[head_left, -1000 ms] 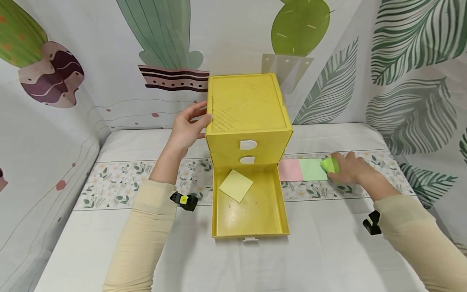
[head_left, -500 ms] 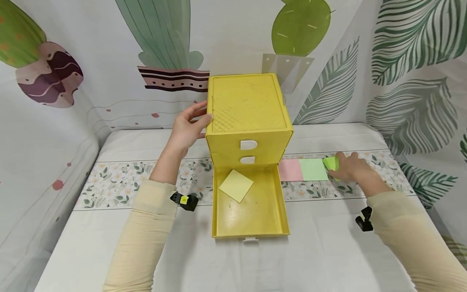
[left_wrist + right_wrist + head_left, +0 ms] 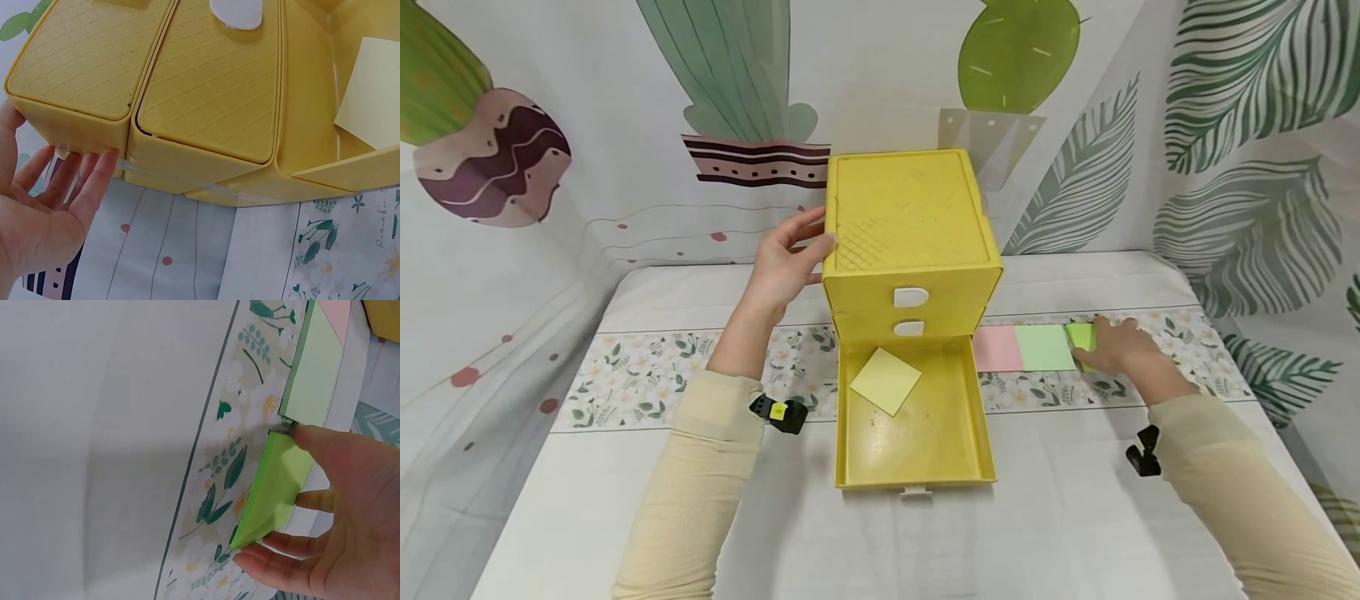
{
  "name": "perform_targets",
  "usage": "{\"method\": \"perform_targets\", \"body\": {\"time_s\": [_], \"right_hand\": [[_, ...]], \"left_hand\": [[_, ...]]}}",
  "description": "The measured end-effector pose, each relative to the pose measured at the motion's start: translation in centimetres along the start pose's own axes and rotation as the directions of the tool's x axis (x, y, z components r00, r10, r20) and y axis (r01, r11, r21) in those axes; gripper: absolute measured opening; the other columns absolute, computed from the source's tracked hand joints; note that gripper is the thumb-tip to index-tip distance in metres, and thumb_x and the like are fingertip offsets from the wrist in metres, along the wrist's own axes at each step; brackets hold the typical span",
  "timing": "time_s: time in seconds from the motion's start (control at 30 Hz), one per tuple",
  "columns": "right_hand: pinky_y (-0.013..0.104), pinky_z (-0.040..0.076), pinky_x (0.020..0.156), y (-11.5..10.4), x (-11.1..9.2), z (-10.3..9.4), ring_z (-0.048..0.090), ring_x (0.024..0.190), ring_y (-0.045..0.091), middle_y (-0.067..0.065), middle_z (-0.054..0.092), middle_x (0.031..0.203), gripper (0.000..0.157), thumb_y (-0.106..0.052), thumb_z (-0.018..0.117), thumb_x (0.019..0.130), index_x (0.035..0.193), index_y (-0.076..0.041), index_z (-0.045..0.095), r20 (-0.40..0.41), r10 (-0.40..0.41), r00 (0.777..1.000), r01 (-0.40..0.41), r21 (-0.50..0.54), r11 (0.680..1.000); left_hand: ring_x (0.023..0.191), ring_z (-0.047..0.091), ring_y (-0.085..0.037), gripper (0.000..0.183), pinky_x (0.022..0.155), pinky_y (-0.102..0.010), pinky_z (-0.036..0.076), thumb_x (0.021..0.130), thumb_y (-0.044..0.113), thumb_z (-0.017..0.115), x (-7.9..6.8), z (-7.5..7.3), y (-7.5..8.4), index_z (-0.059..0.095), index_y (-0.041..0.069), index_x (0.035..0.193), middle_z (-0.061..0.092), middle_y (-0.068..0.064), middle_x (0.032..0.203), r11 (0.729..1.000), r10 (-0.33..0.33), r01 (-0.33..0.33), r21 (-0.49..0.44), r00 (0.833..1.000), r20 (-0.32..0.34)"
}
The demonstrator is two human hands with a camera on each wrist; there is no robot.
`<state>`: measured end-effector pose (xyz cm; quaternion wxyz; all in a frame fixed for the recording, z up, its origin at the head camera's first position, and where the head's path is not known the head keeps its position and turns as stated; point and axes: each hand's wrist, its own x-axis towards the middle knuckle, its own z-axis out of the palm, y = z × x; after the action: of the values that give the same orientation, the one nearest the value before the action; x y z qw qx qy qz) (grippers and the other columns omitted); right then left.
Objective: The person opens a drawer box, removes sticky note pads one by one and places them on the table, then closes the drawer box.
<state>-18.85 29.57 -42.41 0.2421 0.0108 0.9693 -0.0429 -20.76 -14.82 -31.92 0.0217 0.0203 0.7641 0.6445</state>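
A yellow drawer cabinet [image 3: 910, 212] stands at the middle of the table, its lowest drawer [image 3: 925, 442] pulled out with a pale yellow sticky note pad [image 3: 886, 382] lying askew inside. My left hand [image 3: 784, 267] rests against the cabinet's left side; in the left wrist view its fingers [image 3: 94, 187] are fairly straight, tips touching the wall. To the right, my right hand [image 3: 1123, 346] holds a bright green sticky note pad [image 3: 275, 487] by its ends, thumb at one end and fingers at the other. The pad lies on the tablecloth beside a pale green pad [image 3: 1045, 347].
A pink sticky note pad [image 3: 997, 348] lies between the cabinet and the pale green pad, in the same row. White drawer handles [image 3: 911, 297] stick out at the front. A patterned cloth backdrop [image 3: 880, 75] rises behind the table [image 3: 1060, 500].
My right hand has lowered the bright green pad, tilted before, flat onto the table beside the pale green one, shifting slightly right. My left hand and the cabinet have stayed put.
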Motion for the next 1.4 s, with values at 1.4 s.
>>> {"method": "perform_targets", "body": {"time_s": [1.4], "right_hand": [[0.067,0.039,0.083,-0.23,0.22,0.07,0.036,0.102,0.067,0.053,0.015,0.124,0.075,-0.039,0.04,0.093,0.136,0.017,0.017,0.01,-0.028,1.0,0.028,-0.009,1.0]], "left_hand": [[0.11,0.054,-0.017,0.044,0.076,-0.032,0.056,0.09,0.027,0.06,0.07,-0.01,0.04,0.049,0.03,0.133,0.05,0.0,0.128,1.0,-0.01,0.011,0.014,1.0,-0.006]]}}
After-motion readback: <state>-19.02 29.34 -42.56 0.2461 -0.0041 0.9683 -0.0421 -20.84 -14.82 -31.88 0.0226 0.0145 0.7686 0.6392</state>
